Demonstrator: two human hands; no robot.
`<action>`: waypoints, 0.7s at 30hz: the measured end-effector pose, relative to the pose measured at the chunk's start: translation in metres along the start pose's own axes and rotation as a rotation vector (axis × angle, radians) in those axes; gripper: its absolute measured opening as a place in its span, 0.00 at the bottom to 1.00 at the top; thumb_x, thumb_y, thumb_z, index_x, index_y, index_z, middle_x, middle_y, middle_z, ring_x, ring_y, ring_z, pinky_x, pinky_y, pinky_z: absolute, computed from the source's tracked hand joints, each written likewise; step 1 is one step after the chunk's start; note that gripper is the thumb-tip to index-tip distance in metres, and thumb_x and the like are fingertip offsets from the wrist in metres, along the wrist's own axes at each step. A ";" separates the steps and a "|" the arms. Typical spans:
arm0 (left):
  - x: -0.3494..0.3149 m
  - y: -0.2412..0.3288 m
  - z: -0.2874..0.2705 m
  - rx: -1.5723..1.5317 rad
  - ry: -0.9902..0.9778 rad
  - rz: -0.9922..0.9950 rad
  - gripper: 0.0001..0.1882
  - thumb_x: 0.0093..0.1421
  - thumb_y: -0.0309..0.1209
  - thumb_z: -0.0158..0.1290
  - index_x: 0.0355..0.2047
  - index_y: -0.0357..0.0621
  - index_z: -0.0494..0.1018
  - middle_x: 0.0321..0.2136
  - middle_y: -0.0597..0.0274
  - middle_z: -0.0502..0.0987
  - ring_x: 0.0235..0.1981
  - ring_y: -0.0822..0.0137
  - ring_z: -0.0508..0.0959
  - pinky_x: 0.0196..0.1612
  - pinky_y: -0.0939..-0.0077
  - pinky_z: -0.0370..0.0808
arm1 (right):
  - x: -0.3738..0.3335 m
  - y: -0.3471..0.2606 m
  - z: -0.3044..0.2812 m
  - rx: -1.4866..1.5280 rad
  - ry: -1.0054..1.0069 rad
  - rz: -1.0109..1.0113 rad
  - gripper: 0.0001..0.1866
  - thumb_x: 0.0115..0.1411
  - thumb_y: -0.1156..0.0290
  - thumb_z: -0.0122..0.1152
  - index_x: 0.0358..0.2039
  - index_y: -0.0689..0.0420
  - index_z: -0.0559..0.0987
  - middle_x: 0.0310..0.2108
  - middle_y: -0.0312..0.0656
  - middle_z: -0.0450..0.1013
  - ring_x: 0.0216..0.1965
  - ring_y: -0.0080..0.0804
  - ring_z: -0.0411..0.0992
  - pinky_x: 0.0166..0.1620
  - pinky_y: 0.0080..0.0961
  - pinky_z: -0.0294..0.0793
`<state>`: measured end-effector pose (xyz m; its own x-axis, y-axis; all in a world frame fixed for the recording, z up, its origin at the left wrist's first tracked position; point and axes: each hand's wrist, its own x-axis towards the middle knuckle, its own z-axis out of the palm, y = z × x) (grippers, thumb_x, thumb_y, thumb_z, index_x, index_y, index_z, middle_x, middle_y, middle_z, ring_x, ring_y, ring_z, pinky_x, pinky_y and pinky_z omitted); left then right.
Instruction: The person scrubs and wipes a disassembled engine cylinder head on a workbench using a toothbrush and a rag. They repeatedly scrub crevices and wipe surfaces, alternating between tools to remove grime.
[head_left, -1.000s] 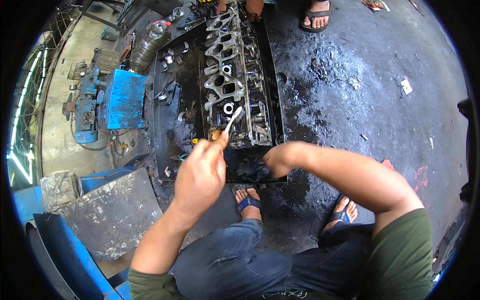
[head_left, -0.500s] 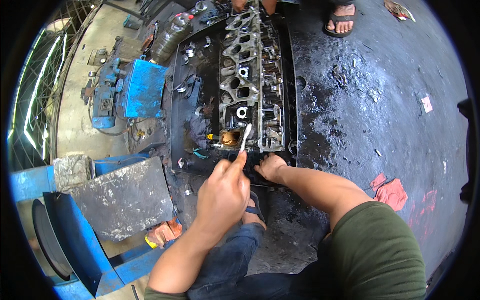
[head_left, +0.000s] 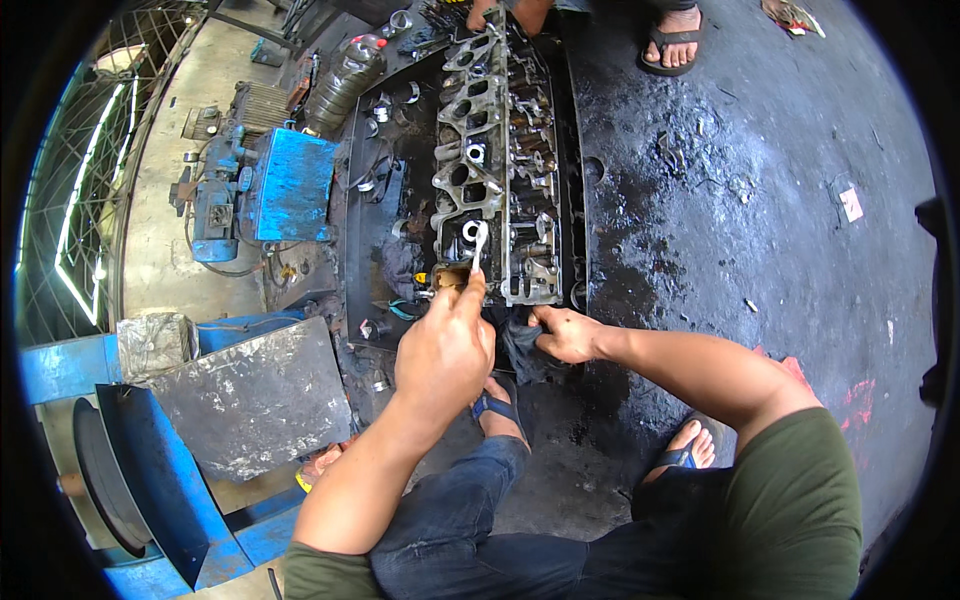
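Observation:
My left hand (head_left: 445, 345) is closed around a shiny metal wrench (head_left: 481, 245), its index finger stretched along the shaft. The wrench's bright end points away from me, over the near end of a long, greasy cylinder head (head_left: 463, 200). Beside it, my right hand (head_left: 568, 334) pinches a dark rag (head_left: 524, 350) just in front of the cylinder head's near edge. A black metal tray (head_left: 362, 262) lies under the engine part.
Bearing shells (head_left: 383, 108) and a crumpled cloth (head_left: 403, 262) lie in the tray's left side. Further left are a blue motor unit (head_left: 292, 185) and a large plastic bottle (head_left: 345, 85). A co-worker's sandalled foot (head_left: 675, 45) stands at the far side, with hands at the far end.
My left hand and the wrench have shifted slightly left and toward the nearest round port. My right hand has moved right, and the dark rag now shows in it.

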<state>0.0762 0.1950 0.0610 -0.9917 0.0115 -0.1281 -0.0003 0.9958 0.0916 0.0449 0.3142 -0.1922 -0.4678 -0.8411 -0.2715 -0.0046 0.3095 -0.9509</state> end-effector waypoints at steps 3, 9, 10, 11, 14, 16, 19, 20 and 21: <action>-0.007 -0.012 -0.009 0.079 -0.060 -0.018 0.23 0.61 0.24 0.55 0.57 0.38 0.80 0.34 0.47 0.80 0.35 0.45 0.82 0.40 0.55 0.80 | -0.021 -0.004 -0.009 0.023 -0.047 -0.085 0.21 0.64 0.69 0.56 0.57 0.61 0.69 0.48 0.61 0.78 0.54 0.61 0.77 0.58 0.48 0.74; -0.001 -0.033 -0.033 -0.164 -0.060 0.014 0.22 0.61 0.22 0.55 0.56 0.39 0.81 0.31 0.47 0.79 0.30 0.52 0.80 0.38 0.62 0.77 | -0.040 -0.003 0.018 -0.047 0.238 -0.284 0.20 0.63 0.76 0.55 0.57 0.58 0.71 0.54 0.55 0.74 0.60 0.56 0.73 0.64 0.45 0.73; -0.001 -0.036 -0.037 -0.186 -0.107 -0.038 0.22 0.61 0.21 0.56 0.56 0.39 0.81 0.31 0.48 0.79 0.30 0.54 0.80 0.38 0.64 0.76 | -0.033 -0.002 0.027 -0.106 0.206 -0.328 0.20 0.64 0.76 0.55 0.56 0.59 0.72 0.55 0.55 0.73 0.60 0.56 0.72 0.64 0.45 0.72; 0.001 -0.039 -0.040 -0.190 -0.103 -0.058 0.22 0.61 0.21 0.56 0.57 0.39 0.81 0.30 0.49 0.79 0.30 0.57 0.79 0.39 0.66 0.76 | -0.025 -0.001 0.035 -0.160 0.190 -0.380 0.19 0.64 0.76 0.56 0.56 0.59 0.72 0.55 0.56 0.73 0.61 0.55 0.72 0.65 0.44 0.72; -0.008 -0.052 -0.048 -0.237 -0.109 -0.059 0.22 0.61 0.21 0.57 0.57 0.38 0.81 0.31 0.49 0.80 0.31 0.56 0.80 0.40 0.66 0.76 | -0.001 0.005 0.053 -0.439 0.055 -0.258 0.31 0.65 0.73 0.57 0.70 0.58 0.67 0.71 0.55 0.64 0.72 0.52 0.63 0.73 0.46 0.63; -0.020 -0.064 -0.052 -0.280 -0.057 -0.116 0.22 0.61 0.18 0.57 0.57 0.37 0.80 0.36 0.55 0.82 0.34 0.67 0.80 0.41 0.72 0.75 | 0.015 0.012 0.056 -0.481 -0.115 -0.115 0.35 0.68 0.69 0.57 0.75 0.55 0.63 0.74 0.52 0.61 0.73 0.50 0.62 0.74 0.47 0.62; -0.032 -0.085 -0.052 -0.507 0.050 -0.232 0.22 0.68 0.16 0.55 0.62 0.36 0.76 0.59 0.57 0.80 0.52 0.74 0.78 0.56 0.77 0.74 | 0.034 0.024 0.054 -0.651 -0.272 -0.072 0.35 0.71 0.63 0.56 0.77 0.44 0.61 0.76 0.45 0.59 0.75 0.45 0.60 0.72 0.51 0.62; -0.031 -0.092 -0.049 -0.580 0.091 -0.213 0.22 0.68 0.17 0.56 0.63 0.36 0.75 0.60 0.57 0.79 0.53 0.75 0.77 0.56 0.78 0.74 | 0.039 0.026 0.053 -0.688 -0.247 -0.045 0.34 0.72 0.63 0.53 0.77 0.42 0.61 0.76 0.44 0.59 0.75 0.44 0.60 0.71 0.50 0.63; -0.029 -0.098 -0.046 -0.628 0.177 -0.215 0.23 0.69 0.17 0.56 0.64 0.36 0.74 0.61 0.57 0.79 0.54 0.75 0.77 0.57 0.78 0.73 | 0.044 0.027 0.053 -0.722 -0.214 -0.039 0.33 0.73 0.64 0.51 0.78 0.40 0.61 0.76 0.43 0.59 0.75 0.44 0.60 0.71 0.50 0.63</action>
<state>0.0994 0.0931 0.1008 -0.9673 -0.2488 -0.0492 -0.2210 0.7320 0.6444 0.0708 0.2618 -0.2378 -0.2740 -0.9024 -0.3325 -0.6303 0.4296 -0.6466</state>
